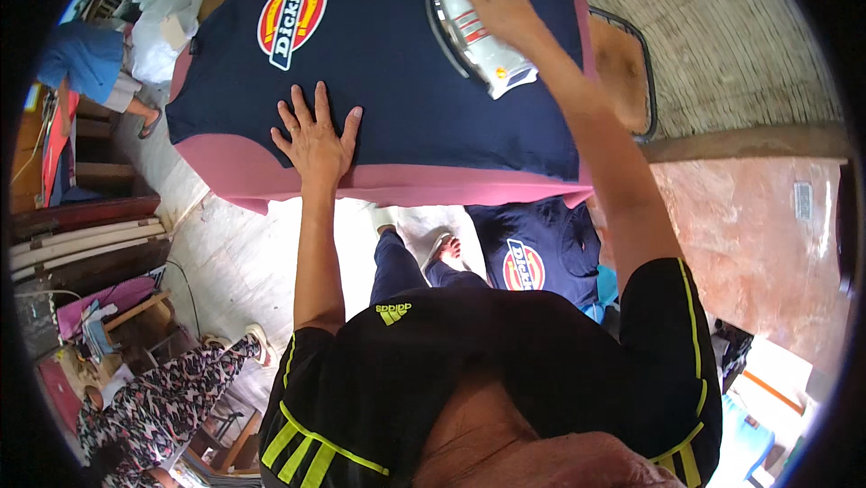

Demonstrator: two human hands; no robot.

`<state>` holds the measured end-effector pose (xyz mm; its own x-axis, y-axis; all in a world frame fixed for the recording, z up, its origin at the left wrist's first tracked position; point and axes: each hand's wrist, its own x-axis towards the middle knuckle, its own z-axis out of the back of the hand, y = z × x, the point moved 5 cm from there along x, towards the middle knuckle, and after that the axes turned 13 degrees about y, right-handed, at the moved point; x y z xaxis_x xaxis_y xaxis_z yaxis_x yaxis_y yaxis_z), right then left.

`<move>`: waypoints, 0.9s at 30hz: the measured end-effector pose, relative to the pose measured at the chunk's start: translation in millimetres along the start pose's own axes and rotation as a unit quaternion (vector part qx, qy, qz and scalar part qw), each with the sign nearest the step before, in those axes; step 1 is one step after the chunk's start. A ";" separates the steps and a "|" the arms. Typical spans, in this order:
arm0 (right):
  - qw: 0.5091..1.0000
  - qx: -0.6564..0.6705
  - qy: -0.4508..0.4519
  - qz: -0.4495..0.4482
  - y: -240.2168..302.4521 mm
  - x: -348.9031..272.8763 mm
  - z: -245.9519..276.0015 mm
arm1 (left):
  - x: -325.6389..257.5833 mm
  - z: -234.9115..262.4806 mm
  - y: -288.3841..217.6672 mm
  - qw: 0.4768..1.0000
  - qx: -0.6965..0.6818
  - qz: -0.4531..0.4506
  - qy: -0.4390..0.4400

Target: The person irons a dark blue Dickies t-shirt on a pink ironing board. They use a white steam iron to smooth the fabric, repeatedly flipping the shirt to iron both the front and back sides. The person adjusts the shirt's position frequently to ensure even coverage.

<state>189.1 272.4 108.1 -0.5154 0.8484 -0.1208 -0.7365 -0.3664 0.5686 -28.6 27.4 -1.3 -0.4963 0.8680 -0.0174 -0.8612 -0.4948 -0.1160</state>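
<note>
While the left hand (316, 141) lies flat, fingers spread, on the navy shirt (388, 64) at frame top, right hand (505, 10) grips the white iron (474, 32); pressing looks partway, more shirts (537, 253) waiting below.

Bare navy shirt (397, 64) lies open between flat left hand (316, 136) and iron (474, 23).

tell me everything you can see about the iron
The iron is white with red stripes on its side, a small dark blue patch near one end and a shiny metal soleplate edge. It looks like plastic over metal. It sits tilted on the navy garment spread over the pink-covered ironing board, toward the board's far right. The right hand grips its top. No cord is visible.
</note>
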 end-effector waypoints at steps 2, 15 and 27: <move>1.000 0.013 0.010 0.015 25.1 10.5 -26.9 | 5.3 4.3 5.4 1.000 0.006 0.002 0.007; 0.971 0.237 0.039 0.011 104.5 116.4 -58.7 | 155.3 21.1 73.5 0.995 -0.023 -0.080 -0.060; 0.987 0.162 -0.001 -0.021 117.0 38.5 -80.4 | 154.6 27.3 79.7 0.995 -0.041 -0.082 -0.039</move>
<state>47.8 231.5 104.5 -0.4855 0.8616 -0.1480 -0.5783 -0.1895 0.7935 -176.9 121.1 13.9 -0.3587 0.9296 0.0844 -0.9213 -0.3381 -0.1922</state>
